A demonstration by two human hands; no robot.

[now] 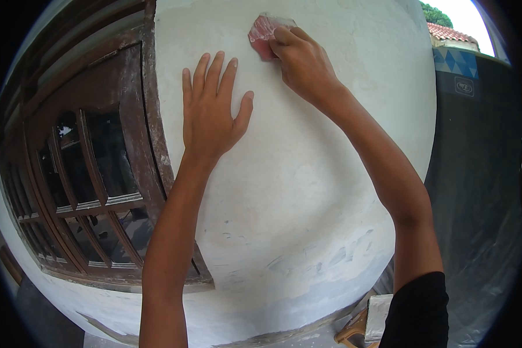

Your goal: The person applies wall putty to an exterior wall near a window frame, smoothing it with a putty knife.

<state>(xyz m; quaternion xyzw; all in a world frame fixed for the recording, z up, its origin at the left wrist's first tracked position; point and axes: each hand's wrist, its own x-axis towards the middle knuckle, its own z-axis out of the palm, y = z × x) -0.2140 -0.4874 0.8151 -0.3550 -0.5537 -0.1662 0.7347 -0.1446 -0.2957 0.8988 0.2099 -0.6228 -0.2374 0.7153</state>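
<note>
Near the top of the white wall (278,151), my right hand (308,65) grips a small red, flat piece (261,30) smeared with white. Its face lies against or very close to the wall; whether it is a scraper or a sanding sheet I cannot tell. My left hand (210,119) rests on the wall to the left and lower, palm toward the surface. Its fingers are spread and nothing is in it. Grey patches and scuffs (281,264) mark the lower wall.
A worn brown wooden window frame (151,110) with dark panes borders the wall at left. A dark sheet-like surface (478,151) stands at right. Low down, a pale flat board (379,318) sits by a brown curved piece (354,332). A tiled roof (452,33) shows beyond.
</note>
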